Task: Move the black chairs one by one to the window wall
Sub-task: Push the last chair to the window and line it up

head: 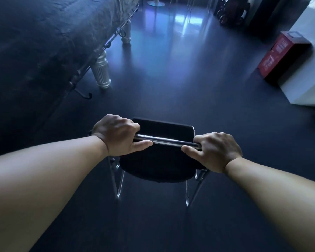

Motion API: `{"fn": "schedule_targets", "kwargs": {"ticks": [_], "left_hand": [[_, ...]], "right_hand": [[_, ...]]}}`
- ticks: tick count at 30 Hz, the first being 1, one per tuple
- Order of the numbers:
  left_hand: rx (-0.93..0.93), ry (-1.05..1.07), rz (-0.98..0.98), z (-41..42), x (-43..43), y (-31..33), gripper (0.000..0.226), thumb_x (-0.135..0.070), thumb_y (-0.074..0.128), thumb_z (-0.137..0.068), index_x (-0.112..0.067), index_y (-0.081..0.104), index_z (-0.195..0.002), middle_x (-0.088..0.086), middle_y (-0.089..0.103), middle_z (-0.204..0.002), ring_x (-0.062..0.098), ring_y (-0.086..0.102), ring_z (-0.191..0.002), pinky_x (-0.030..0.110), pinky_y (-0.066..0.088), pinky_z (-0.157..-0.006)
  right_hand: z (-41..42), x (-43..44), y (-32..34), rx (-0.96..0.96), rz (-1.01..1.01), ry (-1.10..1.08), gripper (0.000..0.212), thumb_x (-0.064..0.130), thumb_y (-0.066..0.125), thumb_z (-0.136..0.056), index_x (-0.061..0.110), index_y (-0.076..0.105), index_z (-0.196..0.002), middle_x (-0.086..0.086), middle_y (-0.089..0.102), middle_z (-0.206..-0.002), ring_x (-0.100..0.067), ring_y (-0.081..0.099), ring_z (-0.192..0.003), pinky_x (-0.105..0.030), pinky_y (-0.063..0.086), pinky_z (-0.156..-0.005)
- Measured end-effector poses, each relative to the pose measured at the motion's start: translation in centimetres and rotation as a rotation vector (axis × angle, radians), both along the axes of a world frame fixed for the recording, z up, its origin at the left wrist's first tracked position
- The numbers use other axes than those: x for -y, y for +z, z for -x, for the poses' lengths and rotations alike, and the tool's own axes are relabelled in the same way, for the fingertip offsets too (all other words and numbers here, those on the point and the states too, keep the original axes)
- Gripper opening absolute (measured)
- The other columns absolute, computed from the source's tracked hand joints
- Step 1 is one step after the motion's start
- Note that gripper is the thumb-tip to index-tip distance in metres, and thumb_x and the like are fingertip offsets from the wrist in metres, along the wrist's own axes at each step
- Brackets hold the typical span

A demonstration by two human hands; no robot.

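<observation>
Black chair [158,166] mid-floor, just ahead of person; chrome top bar [166,140] clenched by left hand [118,134] & right hand [216,150], one at each end. Lifted or dragging? Can't tell, dim view. Risks: chair legs [119,186] snag table leg [102,70] on left, or clip red box [282,57] on right w/ a wide swing.

The black chair [158,160], chrome-legged with a shiny top rail, stands upright, seen from behind
</observation>
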State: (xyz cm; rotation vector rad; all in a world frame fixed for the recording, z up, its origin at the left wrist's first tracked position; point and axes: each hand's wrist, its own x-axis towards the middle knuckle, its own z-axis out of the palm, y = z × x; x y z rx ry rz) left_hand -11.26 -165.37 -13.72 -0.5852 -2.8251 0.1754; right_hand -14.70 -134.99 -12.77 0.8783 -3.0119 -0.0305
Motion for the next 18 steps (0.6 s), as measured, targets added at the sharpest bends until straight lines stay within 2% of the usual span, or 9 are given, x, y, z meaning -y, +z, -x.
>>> {"fn": "schedule_targets", "kwargs": {"ticks": [3, 9, 18], "left_hand": [[-0.011, 0.006, -0.007, 3.5, 0.7, 0.1, 0.078, -0.086, 0.002, -0.076, -0.023, 0.046, -0.068, -0.005, 0.065, -0.075, 0.026, 0.065, -0.068, 0.031, 0.033, -0.058], [-0.05, -0.005, -0.028, 8.9, 0.3, -0.1, 0.075, -0.083, 0.007, -0.081, -0.022, 0.048, -0.069, -0.004, 0.066, -0.073, 0.027, 0.065, -0.065, 0.03, 0.032, -0.056], [-0.088, 0.006, -0.004, 19.2, 1.5, 0.2, 0.076, -0.084, 0.003, -0.08, -0.023, 0.047, -0.072, -0.004, 0.066, -0.076, 0.027, 0.065, -0.067, 0.03, 0.033, -0.056]], "right_hand": [[3.5, 0.6, -0.3, -0.022, 0.007, -0.005, 0.077, 0.089, 0.006, -0.068, 0.023, 0.047, -0.068, 0.006, 0.064, -0.079, -0.025, 0.061, -0.081, -0.034, 0.034, -0.065], [10.4, 0.2, -0.4, -0.076, -0.031, 0.02, 0.084, 0.09, 0.002, -0.068, 0.023, 0.054, -0.074, 0.006, 0.066, -0.081, -0.025, 0.062, -0.083, -0.034, 0.035, -0.065], [20.8, 1.2, -0.9, -0.163, -0.012, 0.041, 0.079, 0.088, 0.004, -0.071, 0.022, 0.047, -0.066, 0.005, 0.065, -0.077, -0.028, 0.063, -0.081, -0.034, 0.034, -0.063]]}}
